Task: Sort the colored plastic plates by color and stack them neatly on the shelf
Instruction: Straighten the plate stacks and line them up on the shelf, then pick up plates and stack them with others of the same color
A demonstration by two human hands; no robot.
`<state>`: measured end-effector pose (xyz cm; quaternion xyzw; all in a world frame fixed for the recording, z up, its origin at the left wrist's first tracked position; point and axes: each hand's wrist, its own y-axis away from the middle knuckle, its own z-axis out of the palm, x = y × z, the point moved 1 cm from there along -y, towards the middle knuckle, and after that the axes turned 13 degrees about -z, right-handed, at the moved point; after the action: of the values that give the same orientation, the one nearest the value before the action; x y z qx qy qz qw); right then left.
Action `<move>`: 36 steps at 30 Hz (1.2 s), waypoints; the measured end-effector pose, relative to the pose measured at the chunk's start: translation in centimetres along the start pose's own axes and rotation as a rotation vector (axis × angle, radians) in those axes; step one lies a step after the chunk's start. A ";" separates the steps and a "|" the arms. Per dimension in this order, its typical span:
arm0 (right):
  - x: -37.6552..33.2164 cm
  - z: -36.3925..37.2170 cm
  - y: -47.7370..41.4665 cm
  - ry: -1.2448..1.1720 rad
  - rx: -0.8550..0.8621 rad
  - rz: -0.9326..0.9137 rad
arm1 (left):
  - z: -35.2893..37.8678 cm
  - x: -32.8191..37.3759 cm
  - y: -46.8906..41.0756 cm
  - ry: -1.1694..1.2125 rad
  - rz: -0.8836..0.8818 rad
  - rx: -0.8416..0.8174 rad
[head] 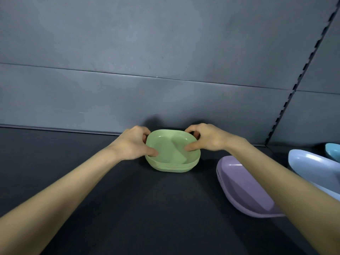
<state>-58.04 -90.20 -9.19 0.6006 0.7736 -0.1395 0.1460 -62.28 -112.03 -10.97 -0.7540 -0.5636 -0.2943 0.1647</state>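
Gripped between the left hand (132, 144) and right hand (207, 138), the stack (171, 155) is plain sage green. Right of the grip: a lilac plate (244, 190), beyond it a pale blue plate (312, 166), farthest a turquoise plate (333, 151). Shelf (128, 208) charcoal; back panel (147, 52) slate grey.

Grey back panel (165, 37): matte, lightly scuffed. One horizontal seam (147, 76) crosses it, sloping down toward the right. Slotted upright rail (303, 70) at right, dark notches along its length. Second grey panel (325, 67) beyond the rail.

The right forearm (276, 181) covers part of the purple plate (244, 188). The picture's right edge cuts off the pale blue plate (316, 166) and the turquoise plate (334, 150).
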 end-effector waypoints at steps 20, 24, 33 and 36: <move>0.4 -13.7 19.9 0.384 0.473 0.148 | -0.5 19.2 7.8 -0.240 0.719 0.271; 2.1 -14.6 27.4 0.425 0.483 0.206 | 3.8 22.6 11.7 -0.248 0.748 0.287; 7.0 -14.9 41.2 0.408 0.420 0.260 | 13.9 28.8 19.1 -0.232 0.734 0.228; 9.0 -16.1 43.6 0.411 0.425 0.277 | 15.4 31.8 19.9 -0.245 0.752 0.217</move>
<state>-18.84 -65.49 0.33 0.7328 0.6514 -0.1524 -0.1241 -33.34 -85.30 -1.22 -0.9151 -0.2921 -0.0604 0.2712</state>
